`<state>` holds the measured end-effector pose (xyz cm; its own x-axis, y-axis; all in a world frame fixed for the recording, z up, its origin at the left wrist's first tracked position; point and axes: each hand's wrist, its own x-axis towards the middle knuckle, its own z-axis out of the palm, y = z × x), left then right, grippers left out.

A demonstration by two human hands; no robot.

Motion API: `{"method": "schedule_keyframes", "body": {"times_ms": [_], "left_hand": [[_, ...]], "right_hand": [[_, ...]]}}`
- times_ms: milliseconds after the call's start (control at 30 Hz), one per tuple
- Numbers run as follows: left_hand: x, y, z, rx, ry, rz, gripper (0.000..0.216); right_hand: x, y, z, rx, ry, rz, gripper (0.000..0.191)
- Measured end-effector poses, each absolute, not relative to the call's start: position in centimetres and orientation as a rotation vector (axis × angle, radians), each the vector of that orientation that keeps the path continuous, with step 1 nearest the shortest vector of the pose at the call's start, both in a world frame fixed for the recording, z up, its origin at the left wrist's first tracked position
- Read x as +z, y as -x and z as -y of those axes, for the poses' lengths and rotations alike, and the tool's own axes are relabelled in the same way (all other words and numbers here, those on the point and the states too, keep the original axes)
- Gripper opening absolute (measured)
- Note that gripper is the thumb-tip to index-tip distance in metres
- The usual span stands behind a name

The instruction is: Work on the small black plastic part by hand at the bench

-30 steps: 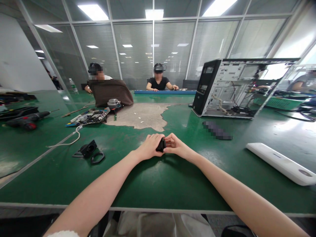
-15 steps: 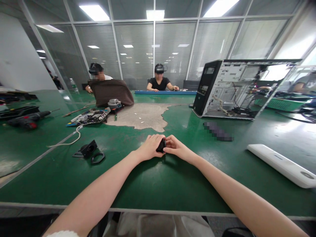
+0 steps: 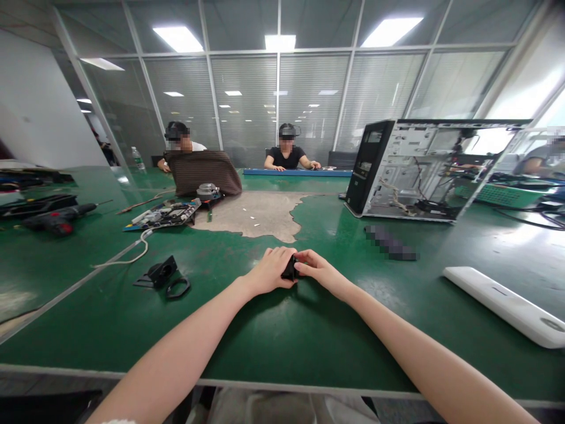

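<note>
A small black part, blocky in shape, is held just above or on the green table in front of me; its exact kind is not clear. My left hand wraps round it from the left, fingers closed. On its right side, my right hand grips it between thumb and fingers. Much of the part is covered by both hands. To the left lie a black bracket-like piece with a round opening and a black ring.
An opened computer case stands at the back right, near a white elongated device. A circuit board, a brown cover and a power drill lie left. Two people sit across the table.
The whole view has shifted down slightly as my head tilted. Both hands stay on the black part; the right fingers have shifted a little against it.
</note>
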<state>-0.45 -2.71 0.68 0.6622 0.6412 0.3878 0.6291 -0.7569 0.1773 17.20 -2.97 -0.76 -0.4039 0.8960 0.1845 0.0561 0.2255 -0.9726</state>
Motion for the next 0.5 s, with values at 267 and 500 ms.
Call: {"method": "schedule_keyframes", "body": {"times_ms": [267, 500], "left_hand": [[0.46, 0.36, 2.62, 0.685, -2.845, -1.089, 0.056], [0.27, 0.39, 2.49, 0.7, -2.844, -1.08, 0.057]], "right_hand": [[0.04, -17.18, 3.89, 1.294, 0.844, 1.684, 0.032], [-0.69, -16.72, 3.35, 1.257, 0.907, 1.651, 0.032]]}}
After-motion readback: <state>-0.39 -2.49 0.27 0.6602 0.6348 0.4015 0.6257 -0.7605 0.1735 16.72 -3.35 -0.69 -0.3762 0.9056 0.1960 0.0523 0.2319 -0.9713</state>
